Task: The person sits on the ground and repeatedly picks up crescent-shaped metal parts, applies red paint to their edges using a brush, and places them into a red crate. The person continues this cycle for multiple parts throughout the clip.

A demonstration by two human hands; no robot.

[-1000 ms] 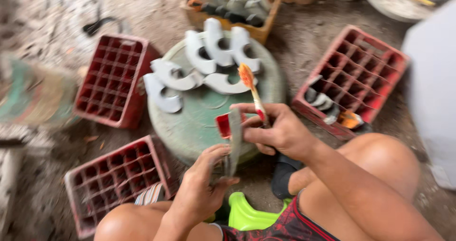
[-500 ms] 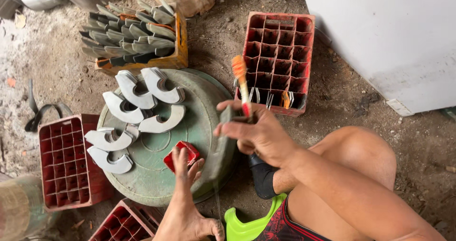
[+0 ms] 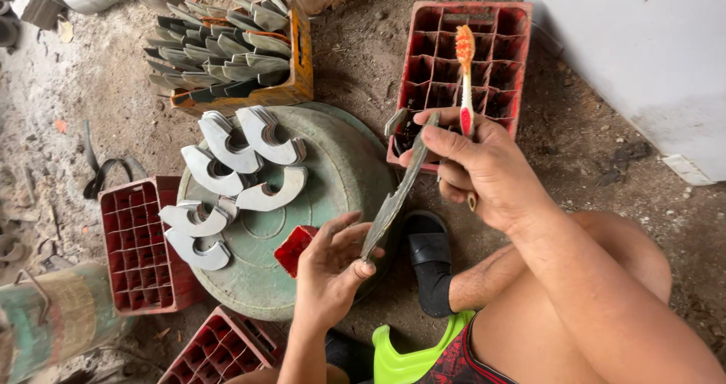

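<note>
My right hand (image 3: 484, 168) grips a toothbrush (image 3: 465, 74) with an orange head pointing up, and its thumb and fingers pinch the top end of a thin curved grey metal blade (image 3: 393, 198). My left hand (image 3: 333, 267) supports the blade's lower end with its fingertips. The blade slants between both hands above the rim of a round green lid (image 3: 340, 172). Several pale crescent-shaped metal pieces (image 3: 234, 176) lie in stacks on that lid. A small red container (image 3: 295, 249) sits on the lid just left of my left hand.
An orange crate (image 3: 299, 47) at the back holds many grey blades. Red compartment crates stand at the right back (image 3: 469, 28), at the left (image 3: 140, 240) and at the bottom (image 3: 219, 350). A white box (image 3: 643, 59) stands at the right. My knee (image 3: 605, 270) and black sandal (image 3: 431, 255) are below.
My left hand has come up off the red container and taken the blade's lower end. The right hand now holds the blade's top along with the toothbrush. The view has shifted slightly.
</note>
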